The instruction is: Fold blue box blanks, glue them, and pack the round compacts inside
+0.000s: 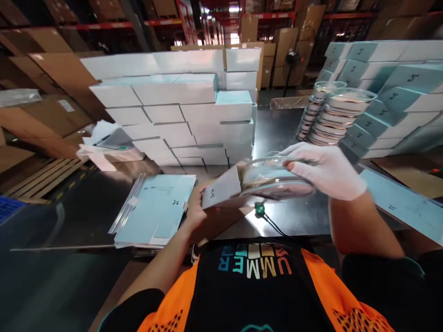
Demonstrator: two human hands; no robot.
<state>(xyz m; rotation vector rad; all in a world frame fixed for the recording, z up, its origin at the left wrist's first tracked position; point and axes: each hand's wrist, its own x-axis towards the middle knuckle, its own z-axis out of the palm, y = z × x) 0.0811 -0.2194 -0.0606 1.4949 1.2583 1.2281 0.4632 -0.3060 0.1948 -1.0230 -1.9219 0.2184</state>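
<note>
Pale blue cardboard dominates the bench. At its near edge the left hand [195, 213], bare, grips the lower corner of a small open carton [221, 191], fingers curled closed around it. The right hand [323, 171], in a white glove, is clamped over a clear round plastic container [273, 177], fingers spread across its lid, with the container's end meeting the carton's mouth. Both are blurred, so how far the container sits inside the carton cannot be told.

Left of the hands lies a stack of flat, unfolded cartons [155, 210], fanned at its edges. Behind it rises a wall of assembled boxes [183, 110], white and pale blue, several rows high, blocking the far side of the dark metal table [277, 129]. To the right, two leaning columns of stacked clear containers [328, 117] rest against a second bank of blue boxes [391, 92]. A long flat blue sheet [401, 205] lies at the right edge, cut off by the frame.

Below the container a small green object with a black cord [260, 210] sits on the table; what it is cannot be made out. Loose white papers [104, 145] lie at far left. Brown cardboard and red shelving fill the dim background.
</note>
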